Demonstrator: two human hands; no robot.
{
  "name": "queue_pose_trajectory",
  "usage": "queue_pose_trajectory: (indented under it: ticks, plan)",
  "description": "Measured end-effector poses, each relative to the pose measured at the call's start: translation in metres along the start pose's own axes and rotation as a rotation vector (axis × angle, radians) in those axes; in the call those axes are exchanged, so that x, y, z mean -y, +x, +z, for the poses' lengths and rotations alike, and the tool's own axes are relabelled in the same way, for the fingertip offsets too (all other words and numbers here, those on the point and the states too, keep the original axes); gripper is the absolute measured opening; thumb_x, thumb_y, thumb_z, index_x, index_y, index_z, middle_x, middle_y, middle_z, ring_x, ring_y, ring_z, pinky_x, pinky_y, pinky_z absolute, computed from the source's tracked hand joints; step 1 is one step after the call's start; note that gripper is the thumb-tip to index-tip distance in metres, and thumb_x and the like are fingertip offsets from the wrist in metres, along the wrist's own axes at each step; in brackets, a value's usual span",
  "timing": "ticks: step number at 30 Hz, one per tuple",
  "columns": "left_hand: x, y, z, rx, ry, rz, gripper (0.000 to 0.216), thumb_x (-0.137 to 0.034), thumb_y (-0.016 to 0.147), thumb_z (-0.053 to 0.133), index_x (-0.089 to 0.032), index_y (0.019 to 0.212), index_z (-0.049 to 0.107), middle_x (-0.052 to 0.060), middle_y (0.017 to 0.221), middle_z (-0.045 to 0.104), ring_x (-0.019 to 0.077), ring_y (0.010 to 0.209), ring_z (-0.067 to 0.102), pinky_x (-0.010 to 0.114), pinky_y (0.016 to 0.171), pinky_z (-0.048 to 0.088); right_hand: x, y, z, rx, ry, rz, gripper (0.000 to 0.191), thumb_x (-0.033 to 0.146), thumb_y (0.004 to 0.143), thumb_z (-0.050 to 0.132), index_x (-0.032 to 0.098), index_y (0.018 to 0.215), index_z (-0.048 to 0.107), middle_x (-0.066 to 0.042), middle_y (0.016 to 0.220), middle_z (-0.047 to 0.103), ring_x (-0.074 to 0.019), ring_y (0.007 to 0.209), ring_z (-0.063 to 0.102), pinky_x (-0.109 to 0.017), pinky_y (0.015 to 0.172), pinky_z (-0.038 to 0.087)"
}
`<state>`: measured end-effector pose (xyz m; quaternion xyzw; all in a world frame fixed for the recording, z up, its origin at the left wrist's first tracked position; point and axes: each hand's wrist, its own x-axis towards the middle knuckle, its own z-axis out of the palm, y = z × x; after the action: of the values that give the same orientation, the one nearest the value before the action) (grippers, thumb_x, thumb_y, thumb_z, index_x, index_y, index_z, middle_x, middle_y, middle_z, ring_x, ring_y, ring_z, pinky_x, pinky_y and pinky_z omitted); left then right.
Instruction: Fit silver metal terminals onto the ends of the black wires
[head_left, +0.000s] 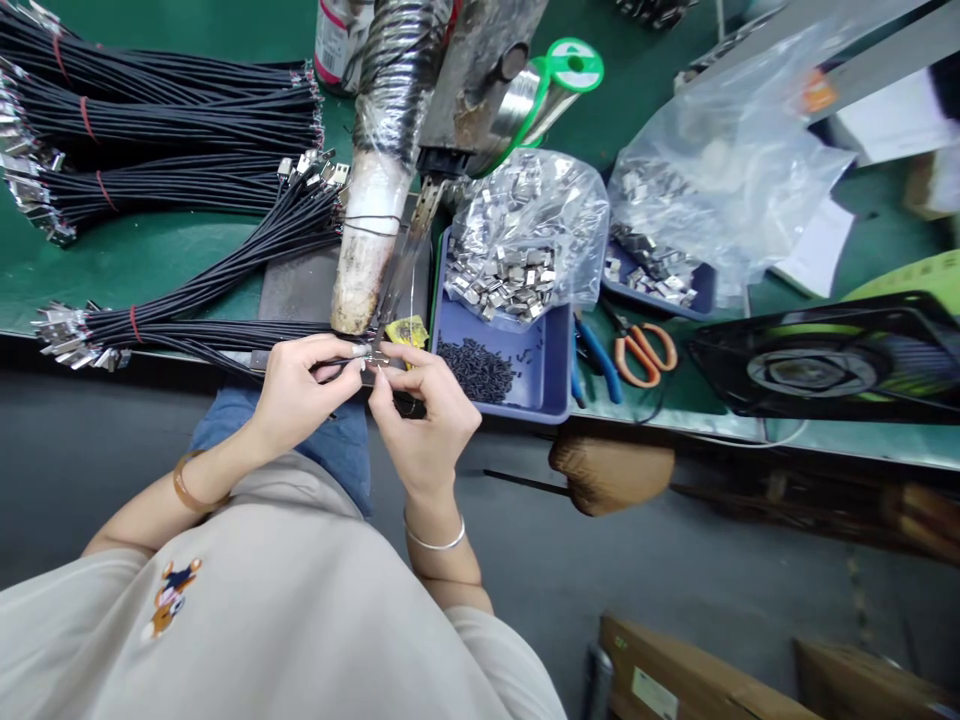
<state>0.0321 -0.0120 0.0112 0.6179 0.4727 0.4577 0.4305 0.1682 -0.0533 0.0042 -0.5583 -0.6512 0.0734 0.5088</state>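
My left hand [300,390] and my right hand [420,415] meet at the table's front edge, fingers pinched together on a thin black wire with a small metal terminal [373,357]. The piece sits right under the tip of a soldering tool [405,265] that slants down from a metal mount [480,80]. A wrapped pale cylinder [371,250] stands just left of the tool. A small yellow pad [409,330] lies behind my right fingers. A loose bundle of black wires [225,330] runs along the edge to my left hand.
Tied bundles of black wires with metal ends [165,120] fill the left of the green table. A blue tray [544,385] holds black sleeves [476,370] and a bag of metal clips [517,240]. Orange scissors [645,355], a solder spool [555,85] and a black fan [825,360] lie right.
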Motion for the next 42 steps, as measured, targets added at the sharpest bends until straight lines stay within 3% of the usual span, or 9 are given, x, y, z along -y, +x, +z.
queue_pose_trajectory:
  ticks: [7,10,14,21,28,34,42]
  plan:
    - [0.001,-0.003,0.0,0.028,0.001,-0.056,0.013,-0.019,0.075,0.064,-0.013,0.075,0.076,0.001,0.064,0.069,0.0061,0.048,0.048,0.017,0.045,0.038,0.001,-0.006,0.0,-0.02,-0.022,0.022,0.012,0.015,0.089,0.066,0.024,0.081,0.061,-0.003,0.096,0.079,-0.0167,0.089,0.076,-0.028,0.072,0.063]
    - [0.001,-0.006,-0.004,0.047,-0.028,-0.077,0.012,-0.021,0.076,0.064,-0.013,0.076,0.074,-0.001,0.057,0.063,0.0056,0.046,0.045,0.017,0.045,0.036,0.003,-0.007,0.002,-0.049,0.074,0.157,0.011,0.019,0.089,0.067,0.022,0.079,0.062,-0.003,0.093,0.078,-0.0155,0.081,0.076,-0.026,0.066,0.064]
    - [0.001,-0.009,-0.008,0.077,-0.052,-0.043,0.012,-0.02,0.078,0.063,-0.014,0.077,0.074,0.003,0.072,0.072,0.0084,0.056,0.057,0.016,0.049,0.042,0.004,-0.006,0.001,0.043,0.248,0.323,0.012,0.021,0.088,0.068,0.02,0.077,0.063,-0.003,0.09,0.077,-0.0136,0.073,0.075,-0.024,0.063,0.064]
    - [0.008,-0.008,-0.005,0.067,-0.062,-0.047,0.015,-0.024,0.081,0.065,-0.014,0.083,0.075,0.006,0.082,0.076,0.0135,0.07,0.068,0.019,0.061,0.054,0.002,-0.004,0.003,-0.005,0.029,0.018,0.013,0.013,0.089,0.067,0.022,0.079,0.065,-0.002,0.091,0.077,-0.0147,0.085,0.075,-0.026,0.071,0.062]
    - [0.01,-0.006,-0.002,0.052,-0.063,-0.086,0.015,-0.025,0.08,0.065,-0.013,0.084,0.073,0.006,0.083,0.076,0.0128,0.067,0.067,0.018,0.06,0.055,-0.003,-0.002,0.005,0.02,0.054,0.098,0.015,0.017,0.089,0.067,0.022,0.076,0.064,-0.002,0.088,0.077,-0.0154,0.079,0.074,-0.025,0.062,0.06]
    - [0.007,-0.005,0.0,0.046,-0.068,-0.128,0.012,-0.024,0.081,0.065,-0.015,0.083,0.072,0.005,0.082,0.076,0.014,0.071,0.07,0.018,0.062,0.057,-0.007,-0.001,0.007,0.012,0.011,-0.027,0.015,0.013,0.09,0.065,0.024,0.079,0.064,-0.002,0.09,0.078,-0.0158,0.084,0.075,-0.028,0.073,0.061]
    - [0.004,-0.004,0.0,0.014,-0.034,-0.028,0.012,-0.02,0.082,0.066,-0.014,0.081,0.075,0.006,0.083,0.077,0.0112,0.067,0.068,0.014,0.054,0.052,-0.009,0.002,0.004,0.024,0.072,0.033,0.015,0.013,0.089,0.067,0.023,0.079,0.063,0.0,0.09,0.078,-0.0146,0.083,0.074,-0.026,0.07,0.06]
